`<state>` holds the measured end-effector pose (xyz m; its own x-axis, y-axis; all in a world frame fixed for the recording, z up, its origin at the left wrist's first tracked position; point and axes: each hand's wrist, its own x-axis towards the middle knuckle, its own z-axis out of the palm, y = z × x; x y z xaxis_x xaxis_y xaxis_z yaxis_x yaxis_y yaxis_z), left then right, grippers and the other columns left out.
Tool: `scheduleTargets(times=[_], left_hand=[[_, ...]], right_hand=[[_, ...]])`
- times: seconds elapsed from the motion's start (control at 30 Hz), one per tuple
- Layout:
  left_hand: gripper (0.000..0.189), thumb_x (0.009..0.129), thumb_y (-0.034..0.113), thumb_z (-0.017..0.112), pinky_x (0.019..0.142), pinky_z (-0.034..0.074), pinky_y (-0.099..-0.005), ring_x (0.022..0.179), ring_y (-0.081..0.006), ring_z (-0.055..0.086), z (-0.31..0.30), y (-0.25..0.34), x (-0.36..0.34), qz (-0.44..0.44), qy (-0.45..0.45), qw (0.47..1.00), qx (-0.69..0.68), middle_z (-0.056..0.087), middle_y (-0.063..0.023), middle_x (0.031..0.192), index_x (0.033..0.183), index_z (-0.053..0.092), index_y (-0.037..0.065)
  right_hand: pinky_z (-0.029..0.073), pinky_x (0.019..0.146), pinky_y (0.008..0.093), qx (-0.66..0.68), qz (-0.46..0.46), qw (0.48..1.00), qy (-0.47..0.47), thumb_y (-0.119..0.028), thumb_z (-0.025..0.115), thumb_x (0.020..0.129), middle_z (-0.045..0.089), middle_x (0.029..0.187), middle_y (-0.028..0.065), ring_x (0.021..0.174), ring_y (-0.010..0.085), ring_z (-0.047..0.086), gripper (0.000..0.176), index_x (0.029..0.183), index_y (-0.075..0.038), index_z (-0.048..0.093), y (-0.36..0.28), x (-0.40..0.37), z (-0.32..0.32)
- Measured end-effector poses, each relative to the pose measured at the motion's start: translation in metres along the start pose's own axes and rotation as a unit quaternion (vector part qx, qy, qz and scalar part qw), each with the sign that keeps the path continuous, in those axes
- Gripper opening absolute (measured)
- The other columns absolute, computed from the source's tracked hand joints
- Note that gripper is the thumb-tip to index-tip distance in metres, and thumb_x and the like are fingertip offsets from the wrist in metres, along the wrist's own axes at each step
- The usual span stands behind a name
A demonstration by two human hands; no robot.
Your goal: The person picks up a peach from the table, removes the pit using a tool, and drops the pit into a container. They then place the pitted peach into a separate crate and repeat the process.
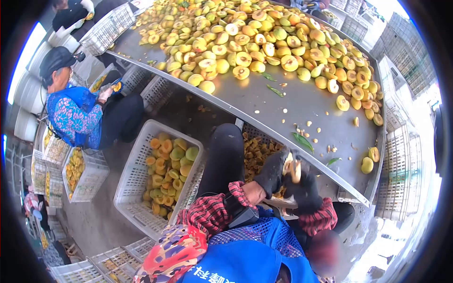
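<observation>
My left hand [272, 173], in a dark glove, is closed around a pale yellow piece of fruit [296, 171]. Pressed close on the other side is my right hand [304, 191], also dark-gloved; motion blur hides its fingers. Beneath both hands a crate of small brown-orange fruit scraps [257, 153] stands partly under the table edge. Left of my knee, a white plastic crate [130, 172] contains yellow-green fruit halves [170, 174], which look like peaches or apricots.
A metal table [283, 111] bears a big heap of halved fruit [245, 45], loose pits and green leaves. Its raised edge runs diagonally before me. At left, a seated co-worker [78, 108] handles fruit. Stacked crates [401, 170] flank the table's right side.
</observation>
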<state>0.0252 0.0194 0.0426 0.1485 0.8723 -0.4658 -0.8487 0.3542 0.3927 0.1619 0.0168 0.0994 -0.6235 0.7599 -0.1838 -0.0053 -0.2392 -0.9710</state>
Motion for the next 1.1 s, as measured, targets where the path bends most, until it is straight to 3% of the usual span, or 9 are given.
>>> scheduleTargets(times=[0.03, 0.13, 0.33, 0.47, 0.5, 0.57, 0.67, 0.87, 1.1], left_hand=[[0.032, 0.093, 0.029, 0.045, 0.07, 0.049, -0.0287, 0.08, -0.0152, 0.058, 0.004, 0.009, -0.006, 0.118, -0.035, 0.985, 0.124, 0.06, -0.0064, 0.092, 0.105, 0.056, 0.002], [0.03, 0.092, 0.025, 0.045, 0.074, 0.05, -0.0282, 0.082, -0.0161, 0.059, 0.016, 0.038, -0.022, 0.401, -0.016, 0.821, 0.406, 0.06, -0.0073, 0.093, 0.105, 0.055, -0.001], [0.038, 0.094, 0.023, 0.037, 0.093, 0.045, -0.0361, 0.103, -0.0241, 0.056, 0.024, 0.047, -0.037, 0.192, -0.086, 0.968, 0.134, 0.057, -0.0151, 0.111, 0.115, 0.05, -0.005], [0.034, 0.094, 0.024, 0.039, 0.089, 0.046, -0.0325, 0.098, -0.0222, 0.058, 0.009, 0.04, -0.029, 0.032, -0.194, 0.972, -0.129, 0.059, -0.0131, 0.106, 0.11, 0.053, -0.003], [0.031, 0.092, 0.02, 0.044, 0.089, 0.047, -0.0325, 0.099, -0.021, 0.057, 0.003, 0.039, -0.026, 0.109, -0.178, 0.974, 0.084, 0.058, -0.0119, 0.108, 0.113, 0.051, -0.001], [0.032, 0.089, 0.013, 0.053, 0.087, 0.048, -0.0324, 0.102, -0.0187, 0.055, -0.012, 0.034, -0.026, 0.248, -0.121, 0.831, 0.483, 0.055, -0.0094, 0.113, 0.12, 0.047, 0.004], [0.039, 0.089, 0.013, 0.054, 0.088, 0.048, -0.0322, 0.103, -0.0188, 0.055, -0.11, -0.003, 0.031, 0.085, -0.11, 0.987, 0.086, 0.053, -0.0101, 0.116, 0.125, 0.043, 0.003], [0.044, 0.084, 0.009, 0.057, 0.087, 0.048, -0.0312, 0.101, -0.0177, 0.055, -0.056, 0.005, 0.011, 0.146, -0.111, 0.977, 0.108, 0.055, -0.0093, 0.112, 0.125, 0.043, 0.002], [0.025, 0.072, 0.016, 0.065, 0.069, 0.048, -0.0305, 0.079, -0.0194, 0.059, -0.06, 0.021, 0.012, 0.252, -0.088, 0.715, 0.646, 0.06, -0.0059, 0.088, 0.094, 0.057, 0.006]], right_hand=[[0.045, 0.052, 0.0217, -0.042, -0.006, 0.994, -0.097, -0.006, 0.057, 0.08, 0.057, 0.082, 0.0025, 0.062, 0.0077, 0.055, 0.027, 0.106, -0.003, 0.054, -0.007, -0.009, 0.0], [0.045, 0.049, 0.0223, -0.03, 0.156, 0.987, 0.019, -0.01, 0.058, 0.084, 0.054, 0.082, 0.0028, 0.059, 0.0085, 0.052, 0.031, 0.112, -0.002, 0.049, -0.033, -0.02, 0.018], [0.045, 0.049, 0.027, -0.124, 0.109, 0.984, 0.07, -0.014, 0.055, 0.088, 0.05, 0.078, 0.0024, 0.062, 0.0107, 0.053, 0.02, 0.102, -0.001, 0.049, -0.027, -0.025, 0.011], [0.046, 0.055, 0.0414, -0.356, 0.068, 0.931, 0.049, -0.019, 0.055, 0.087, 0.057, 0.073, 0.018, 0.064, 0.0317, 0.059, 0.022, 0.097, 0.0, 0.048, -0.041, -0.021, 0.021], [0.046, 0.058, 0.043, -0.39, 0.027, 0.918, 0.069, -0.023, 0.058, 0.086, 0.06, 0.074, 0.0171, 0.062, 0.0276, 0.061, 0.029, 0.102, 0.001, 0.052, -0.016, -0.018, 0.016], [0.046, 0.059, 0.0444, -0.41, 0.021, 0.909, 0.08, -0.023, 0.058, 0.086, 0.06, 0.074, 0.0196, 0.066, 0.034, 0.061, 0.028, 0.101, 0.0, 0.052, -0.024, -0.015, 0.022], [0.045, 0.059, 0.0472, -0.405, -0.001, 0.91, 0.087, -0.02, 0.057, 0.085, 0.059, 0.075, 0.0231, 0.07, 0.0408, 0.059, 0.023, 0.096, -0.001, 0.052, -0.028, -0.013, 0.027], [0.042, 0.054, 0.0485, -0.443, -0.023, 0.892, 0.085, -0.021, 0.058, 0.084, 0.057, 0.07, 0.0226, 0.064, 0.0416, 0.057, 0.025, 0.094, -0.001, 0.047, -0.013, -0.008, 0.025], [0.04, 0.052, 0.0494, -0.441, -0.005, 0.897, 0.029, -0.02, 0.058, 0.083, 0.055, 0.067, 0.0245, 0.061, 0.0434, 0.055, 0.028, 0.095, 0.0, 0.042, 0.001, -0.006, 0.021]])
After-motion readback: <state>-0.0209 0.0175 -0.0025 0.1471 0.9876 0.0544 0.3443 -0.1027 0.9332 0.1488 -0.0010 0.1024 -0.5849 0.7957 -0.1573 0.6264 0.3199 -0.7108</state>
